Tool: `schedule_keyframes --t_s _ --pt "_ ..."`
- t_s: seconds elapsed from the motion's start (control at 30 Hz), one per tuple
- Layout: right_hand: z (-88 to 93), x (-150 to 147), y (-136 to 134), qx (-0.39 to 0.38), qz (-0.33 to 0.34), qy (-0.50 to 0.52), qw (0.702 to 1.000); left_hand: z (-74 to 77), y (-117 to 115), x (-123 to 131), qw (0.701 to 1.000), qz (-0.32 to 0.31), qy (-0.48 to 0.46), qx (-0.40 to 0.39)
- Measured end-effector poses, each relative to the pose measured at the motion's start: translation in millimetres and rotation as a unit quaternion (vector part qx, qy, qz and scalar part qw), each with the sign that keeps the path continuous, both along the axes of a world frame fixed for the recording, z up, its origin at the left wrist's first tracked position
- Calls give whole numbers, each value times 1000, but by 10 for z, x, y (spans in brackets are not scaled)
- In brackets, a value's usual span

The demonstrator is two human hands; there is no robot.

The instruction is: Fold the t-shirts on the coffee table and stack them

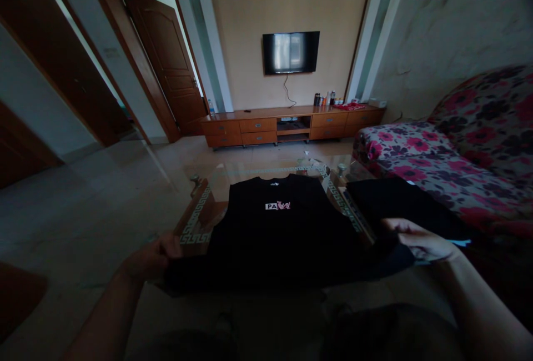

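Observation:
A black T-shirt (275, 233) with a small white and pink chest print lies spread over the glass coffee table, its neckline toward the far side. My left hand (154, 255) grips the shirt's near left part, fingers closed on the dark cloth. On the other side my right hand (418, 239) pinches the near right part, which is lifted and drawn outward. The cloth between both hands hangs at the table's near edge, and its lower part is too dark to make out.
The glass coffee table (200, 222) has a Greek-key border. Folded black clothing (408, 202) lies to the right, beside a floral sofa (420, 141). Across the tiled floor stands a low wooden TV cabinet (258, 126) under a wall-mounted television (290, 53). A wooden door (166, 55) is at back left.

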State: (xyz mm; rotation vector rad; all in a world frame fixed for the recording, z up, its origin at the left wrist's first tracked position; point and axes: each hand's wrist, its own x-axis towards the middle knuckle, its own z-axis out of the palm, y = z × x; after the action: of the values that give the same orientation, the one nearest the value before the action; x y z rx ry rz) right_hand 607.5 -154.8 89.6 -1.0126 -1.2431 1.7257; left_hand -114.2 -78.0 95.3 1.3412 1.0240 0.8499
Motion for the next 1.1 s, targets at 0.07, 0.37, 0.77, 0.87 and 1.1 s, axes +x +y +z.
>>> schedule_keyframes --t_s 0.07,0.37,0.77,0.87,1.1 --pt "-37 -112 105 0 -58 -61 996 3 21 179 998 37 11 -55" --pt "-395 -571 909 200 -280 -384 857 -509 671 687 962 199 163 90" --pt "-968 -648 1153 237 -241 -584 738 -780 945 815 947 265 160 80" --pt "-941 -614 1172 207 -215 -609 734 -750 944 735 946 242 169 130" --pt "-879 -628 1123 125 -238 -574 773 -773 939 538 960 104 242 95"
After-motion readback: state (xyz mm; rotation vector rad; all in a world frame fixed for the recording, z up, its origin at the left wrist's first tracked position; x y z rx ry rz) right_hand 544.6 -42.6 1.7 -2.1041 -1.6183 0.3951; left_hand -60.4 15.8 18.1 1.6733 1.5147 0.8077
